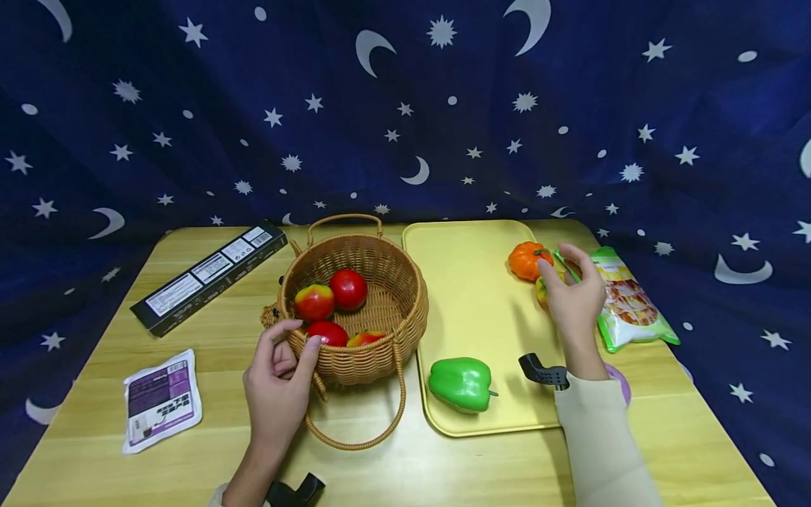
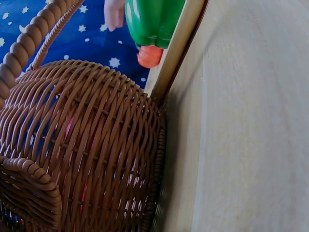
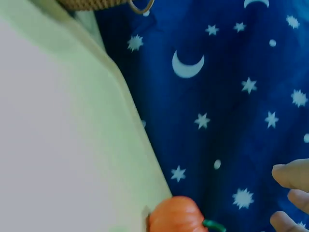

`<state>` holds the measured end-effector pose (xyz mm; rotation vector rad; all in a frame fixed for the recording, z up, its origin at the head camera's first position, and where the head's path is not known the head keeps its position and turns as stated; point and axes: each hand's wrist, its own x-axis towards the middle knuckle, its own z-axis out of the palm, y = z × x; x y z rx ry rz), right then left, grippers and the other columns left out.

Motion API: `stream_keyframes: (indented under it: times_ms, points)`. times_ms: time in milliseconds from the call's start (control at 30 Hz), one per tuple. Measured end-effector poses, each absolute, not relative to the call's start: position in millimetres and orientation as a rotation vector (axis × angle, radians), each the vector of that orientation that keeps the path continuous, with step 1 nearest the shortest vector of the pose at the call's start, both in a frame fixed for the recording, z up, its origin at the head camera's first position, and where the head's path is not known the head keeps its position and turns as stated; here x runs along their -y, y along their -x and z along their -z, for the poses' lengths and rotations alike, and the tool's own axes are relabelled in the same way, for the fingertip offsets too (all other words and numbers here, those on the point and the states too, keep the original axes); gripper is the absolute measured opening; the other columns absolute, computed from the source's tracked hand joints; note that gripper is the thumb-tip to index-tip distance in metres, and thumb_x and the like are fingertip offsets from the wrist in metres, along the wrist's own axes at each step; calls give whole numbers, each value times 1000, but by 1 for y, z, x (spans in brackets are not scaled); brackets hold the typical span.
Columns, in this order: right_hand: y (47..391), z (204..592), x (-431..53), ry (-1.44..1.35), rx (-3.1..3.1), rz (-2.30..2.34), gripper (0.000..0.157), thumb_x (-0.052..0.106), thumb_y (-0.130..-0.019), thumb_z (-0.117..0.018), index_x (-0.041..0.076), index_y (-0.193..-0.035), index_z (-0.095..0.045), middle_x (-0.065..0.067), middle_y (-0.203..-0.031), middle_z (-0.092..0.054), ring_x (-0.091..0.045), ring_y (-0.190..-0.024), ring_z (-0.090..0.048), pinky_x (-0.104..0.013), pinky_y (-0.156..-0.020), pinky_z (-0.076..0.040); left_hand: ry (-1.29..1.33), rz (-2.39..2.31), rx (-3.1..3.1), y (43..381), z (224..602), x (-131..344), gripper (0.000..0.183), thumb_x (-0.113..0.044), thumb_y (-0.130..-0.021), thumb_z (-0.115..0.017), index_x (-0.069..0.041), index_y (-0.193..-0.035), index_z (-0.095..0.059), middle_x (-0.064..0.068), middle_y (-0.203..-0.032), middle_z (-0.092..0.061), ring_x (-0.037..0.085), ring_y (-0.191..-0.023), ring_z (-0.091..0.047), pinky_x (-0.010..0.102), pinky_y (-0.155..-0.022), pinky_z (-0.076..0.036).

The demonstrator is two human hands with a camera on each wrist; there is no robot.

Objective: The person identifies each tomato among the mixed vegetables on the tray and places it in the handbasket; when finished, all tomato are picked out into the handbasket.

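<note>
A wicker basket holds several red and red-yellow toy fruits, among them a round red one and a red-yellow one. My left hand grips the basket's near-left rim between thumb and fingers. Over the right side of the yellow tray, my right hand has its thumb and fingers apart. Beside its thumb sits an orange toy pumpkin with a green stem. A yellow item is mostly hidden behind that hand. On the tray's near end lies a green bell pepper.
A green-and-white snack bag lies right of the tray. At left are a long black box and a white-and-purple packet. A purple item shows partly behind the right wrist. One basket handle hangs toward the near side.
</note>
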<state>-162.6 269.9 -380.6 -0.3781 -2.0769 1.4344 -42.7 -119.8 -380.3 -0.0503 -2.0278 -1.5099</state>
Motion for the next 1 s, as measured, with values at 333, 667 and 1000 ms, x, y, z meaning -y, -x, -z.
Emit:
stream_keyframes:
  times_ms: [333, 667, 1000]
  points:
    - [164, 413, -282, 589, 2194, -1148, 46, 20, -89, -78, 9, -132, -67, -14, -138, -56, -31, -134, -44, -41, -115, -24, 63, 1490, 2026, 42, 381, 121, 30, 10, -86, -75, 8, -113, -63, 18, -62, -29, 6, -59, -29, 24, -54, -24]
    - [166, 425, -277, 731, 2212, -1233, 54, 15, -89, -73, 10, -141, -57, -19, -145, -39, -36, -134, -39, -43, -114, -26, 51, 1490, 2038, 42, 381, 121, 30, 10, -86, -75, 7, -114, -63, 20, -62, -30, 8, -58, -29, 24, -55, -24]
    - [166, 428, -279, 812, 2168, -1295, 53, 11, -93, -69, 14, -143, -53, -13, -151, -34, -31, -137, -37, -37, -116, -26, 42, 1501, 2041, 42, 380, 120, 30, 9, -87, -75, 6, -114, -63, 20, -63, -30, 5, -59, -29, 24, -55, -24]
